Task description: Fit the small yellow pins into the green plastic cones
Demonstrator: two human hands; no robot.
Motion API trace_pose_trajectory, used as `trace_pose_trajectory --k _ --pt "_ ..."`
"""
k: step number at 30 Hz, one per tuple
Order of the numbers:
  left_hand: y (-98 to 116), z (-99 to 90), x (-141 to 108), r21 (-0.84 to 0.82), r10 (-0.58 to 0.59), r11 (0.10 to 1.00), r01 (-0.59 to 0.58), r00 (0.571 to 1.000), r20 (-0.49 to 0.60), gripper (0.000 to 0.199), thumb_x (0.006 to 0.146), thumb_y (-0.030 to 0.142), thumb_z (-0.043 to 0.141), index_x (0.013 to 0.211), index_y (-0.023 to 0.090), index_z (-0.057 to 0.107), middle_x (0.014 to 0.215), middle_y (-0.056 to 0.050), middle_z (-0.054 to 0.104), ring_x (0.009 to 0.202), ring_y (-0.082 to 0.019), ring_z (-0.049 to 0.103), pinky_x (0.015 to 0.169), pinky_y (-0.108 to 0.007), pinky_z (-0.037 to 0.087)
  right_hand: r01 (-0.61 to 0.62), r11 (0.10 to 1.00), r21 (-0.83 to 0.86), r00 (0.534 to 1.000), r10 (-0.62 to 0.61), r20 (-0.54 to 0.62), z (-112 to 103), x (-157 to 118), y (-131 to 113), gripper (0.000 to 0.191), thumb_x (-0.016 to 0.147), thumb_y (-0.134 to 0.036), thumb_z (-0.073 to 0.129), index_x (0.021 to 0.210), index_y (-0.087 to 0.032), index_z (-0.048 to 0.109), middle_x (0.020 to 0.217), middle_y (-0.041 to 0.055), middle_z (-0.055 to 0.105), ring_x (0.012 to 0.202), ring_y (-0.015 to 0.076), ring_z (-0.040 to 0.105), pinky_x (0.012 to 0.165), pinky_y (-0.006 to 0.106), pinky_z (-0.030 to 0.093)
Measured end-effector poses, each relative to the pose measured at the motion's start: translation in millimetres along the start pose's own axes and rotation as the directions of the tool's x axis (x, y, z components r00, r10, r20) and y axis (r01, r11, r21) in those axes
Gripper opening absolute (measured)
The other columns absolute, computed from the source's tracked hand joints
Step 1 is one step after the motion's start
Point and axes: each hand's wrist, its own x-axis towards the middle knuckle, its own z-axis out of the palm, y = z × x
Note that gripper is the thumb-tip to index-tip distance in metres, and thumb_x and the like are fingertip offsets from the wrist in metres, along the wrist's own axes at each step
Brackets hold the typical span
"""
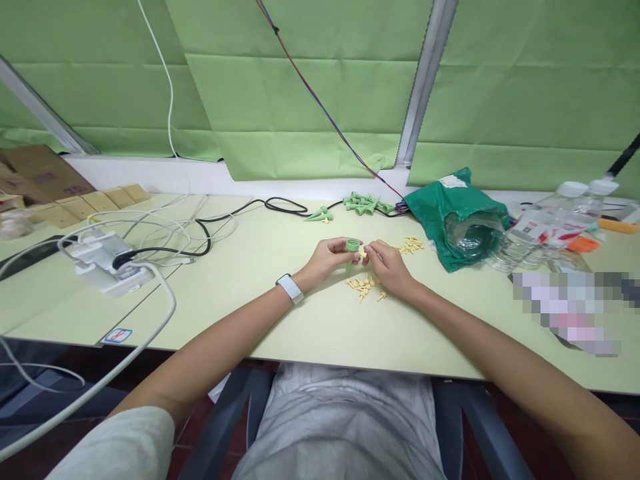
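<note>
Over the middle of the table, my left hand [330, 259] is closed around a green plastic cone [353, 245] whose round open end faces up. Close beside it, my right hand [387, 267] pinches a small yellow plastic peg [363, 255] at the cone's side; my fingers partly hide it, and I cannot tell whether it touches the cone. Loose yellow pegs [363, 287] lie just below my hands. Another cluster of yellow pegs [413, 245] is to the right of my right hand. Behind my hands rests a pile of green cones [365, 203], with a few more green cones [320, 214] to its left.
A green plastic bag [440, 217] and clear bottles [537, 227] stand on the right. On the left, a white power strip [103, 263] sits among tangled cables, near wooden blocks [95, 201] and a cardboard box [43, 172]. The table edge [320, 367] runs before my lap.
</note>
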Motion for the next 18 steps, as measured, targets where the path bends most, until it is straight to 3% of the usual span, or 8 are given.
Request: trace_pose_trajectory --k 2,6,12,18 --pt "0 -0.3 1 -0.014 -0.002 1.000 0.002 1.000 -0.015 0.040 0.079 0.037 0.084 0.111 0.015 0.078 0.088 -0.007 0.074 0.085 -0.020 0.069 0.089 -0.037 0.053 0.008 1.000 -0.027 1.000 -0.007 0.004 0 -1 -1 0.035 0.109 -0.038 0.039 0.084 -0.024 0.060 0.085 0.0070 0.066 0.085 0.0243 0.060 0.079 0.040 0.045" --pt "-1 -1.5 1 -0.012 -0.004 1.000 0.004 1.000 -0.005 0.038 0.079 0.039 0.083 0.108 0.015 0.078 0.088 -0.008 0.074 0.084 -0.020 0.068 0.088 -0.038 0.053 0.141 0.984 -0.106 0.990 -0.138 0.036 -2 -1 -4 0.025 0.106 -0.039 0.046 0.092 -0.024 0.060 0.091 0.0093 0.067 0.090 0.0261 0.059 0.084 0.041 0.044" --pt "1 0.0 0 -0.098 -0.025 0.995 0.026 1.000 0.012 0.036 0.078 0.035 0.084 0.107 0.014 0.078 0.089 -0.008 0.072 0.083 -0.019 0.066 0.085 -0.036 0.052 -0.122 0.990 0.070 0.990 0.116 0.084 -1 1 -13 0.042 0.110 -0.043 0.037 0.077 -0.024 0.057 0.075 0.0034 0.066 0.070 0.0204 0.059 0.070 0.035 0.044" --pt "3 -0.5 -1 -0.175 -0.074 0.981 0.079 0.997 0.036 0.035 0.078 0.032 0.086 0.107 0.015 0.079 0.097 -0.008 0.072 0.081 -0.016 0.065 0.085 -0.034 0.052 0.078 0.990 -0.116 0.996 -0.072 0.059 -9 1 -20 0.034 0.106 -0.044 0.046 0.088 -0.023 0.065 0.087 0.0087 0.068 0.081 0.0237 0.060 0.078 0.038 0.044"
